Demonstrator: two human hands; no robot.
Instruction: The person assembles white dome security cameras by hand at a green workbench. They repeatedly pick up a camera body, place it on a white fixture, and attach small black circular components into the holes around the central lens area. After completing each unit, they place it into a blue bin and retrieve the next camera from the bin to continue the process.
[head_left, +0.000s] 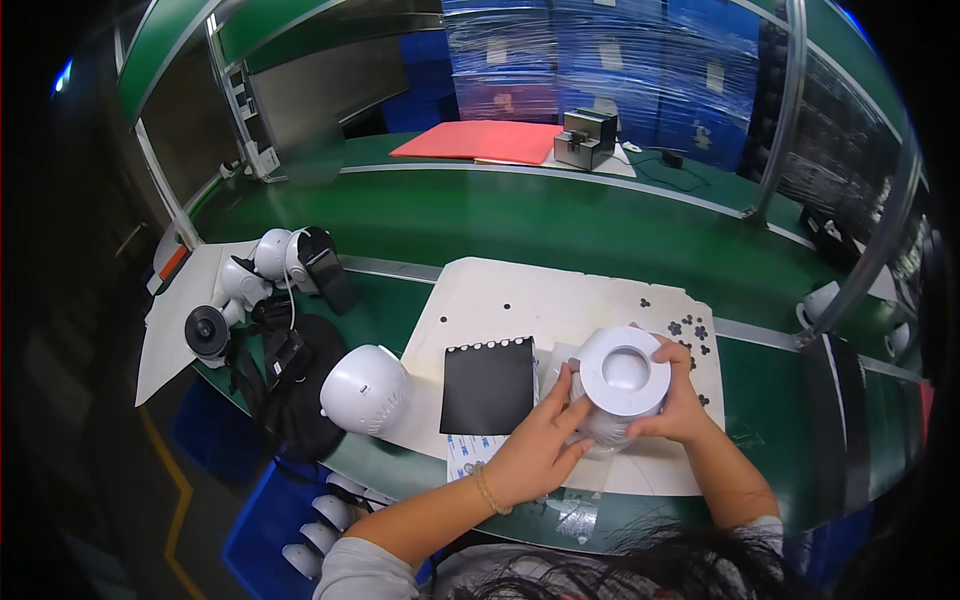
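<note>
Between my hands is a white round housing [624, 372], its ring-shaped end with a recessed middle facing up. My right hand [680, 398] wraps its right side, fingers at the rim and thumb lower down. My left hand [545, 440] closes on its left side, and a small dark bit shows at a fingertip; I cannot make out what it is. Clear film seems to lie around the lower body. Left of my left hand lie a black sheet [489, 388] with pale scalloped marks along its top and a white-and-blue printed sheet [465, 452] partly beneath it.
A pale board [570, 285] with scattered black dots [688, 330] covers the green bench. Another white housing [368, 390] stands left, near white cameras [272, 255] and black cables. A blue bin [265, 520] holds white parts below. Farther back are a metal box [586, 138] and red sheet [480, 140].
</note>
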